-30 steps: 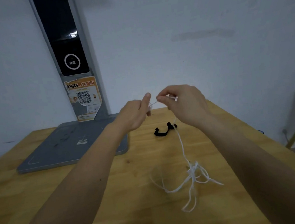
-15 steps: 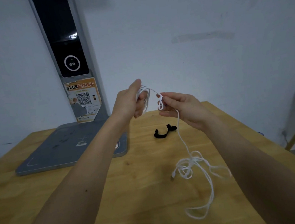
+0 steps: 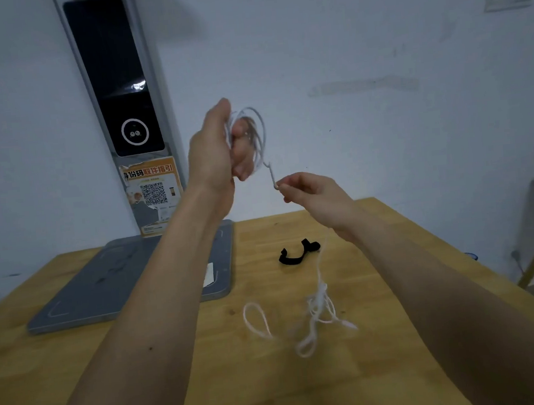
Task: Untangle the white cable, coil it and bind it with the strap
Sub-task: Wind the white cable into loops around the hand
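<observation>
Presently, count: one white cable [image 3: 317, 304], one black strap [image 3: 297, 253], two hands, one wooden table [image 3: 355, 375], one grey device [image 3: 130, 279] with an upright post.
Left hand [image 3: 219, 148]: raised above the table, fingers curled round several loops of the cable; the loops are blurred and cannot be counted.
Right hand [image 3: 313, 191]: lower and to the right of the left hand, fingertips pinching the cable just below a short stiff end piece.
Cable run: from the loops at the left hand it passes to the right hand, then hangs down to the table.
Cable on table: a tangled bunch lies below the right forearm; one separate loop lies to its left.
Strap: curled, on the table, beyond the tangle, just beside the hanging strand, apart from both hands.
Device: base flat on the table's left rear; orange QR label [image 3: 153, 193] on the post.
</observation>
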